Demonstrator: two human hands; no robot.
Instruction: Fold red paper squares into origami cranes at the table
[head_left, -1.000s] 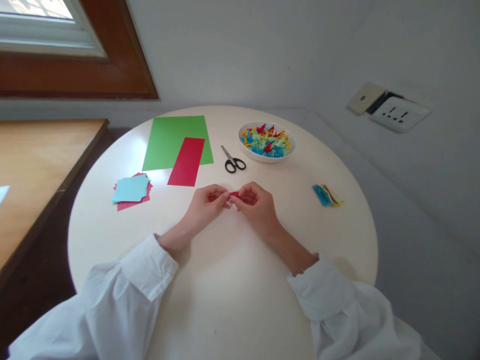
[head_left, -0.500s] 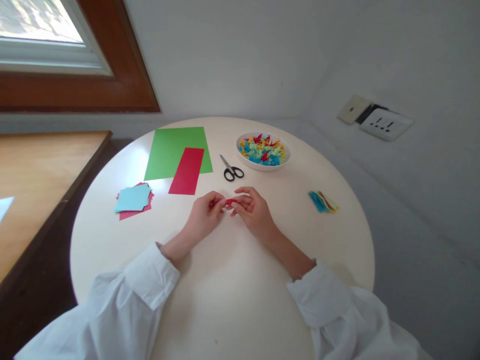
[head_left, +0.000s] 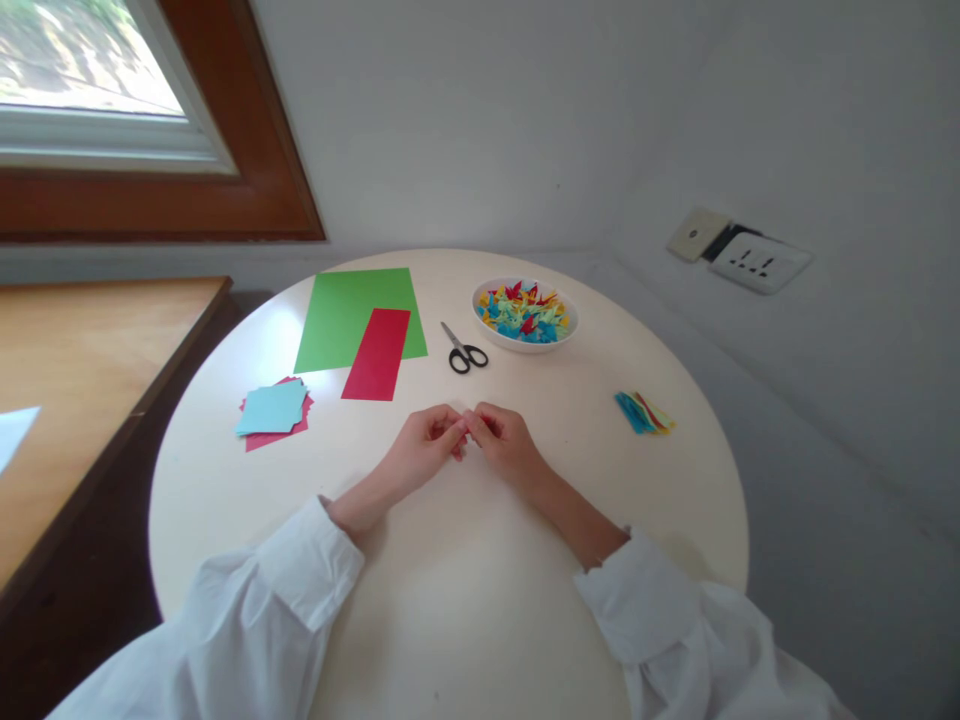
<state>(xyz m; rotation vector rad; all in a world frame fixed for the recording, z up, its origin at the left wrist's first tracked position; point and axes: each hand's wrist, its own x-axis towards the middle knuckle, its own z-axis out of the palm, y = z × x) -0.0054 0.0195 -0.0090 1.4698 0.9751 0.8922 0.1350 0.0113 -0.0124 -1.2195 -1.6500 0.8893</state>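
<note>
My left hand (head_left: 429,440) and my right hand (head_left: 506,445) meet over the middle of the table, fingertips pinched together. Between them is a small red folded paper (head_left: 463,440), almost wholly covered by the fingers. Just beyond the hands lie scissors (head_left: 466,354) with black handles, their blades pointing away. A red paper strip (head_left: 377,355) rests partly on a green paper sheet (head_left: 360,310), ahead of my left hand.
Far right on the round white table (head_left: 480,590) stands a white bowl (head_left: 529,346) of small colourful folded papers. Light-blue square papers (head_left: 271,408) lie stacked over red ones at left. Flat folded pieces (head_left: 643,413) lie at right. A socket (head_left: 757,262) is on the wall.
My right hand's raised fingers have curled in, and both hands have closed together, covering the red paper that showed between them. The view has tilted slightly upward.
</note>
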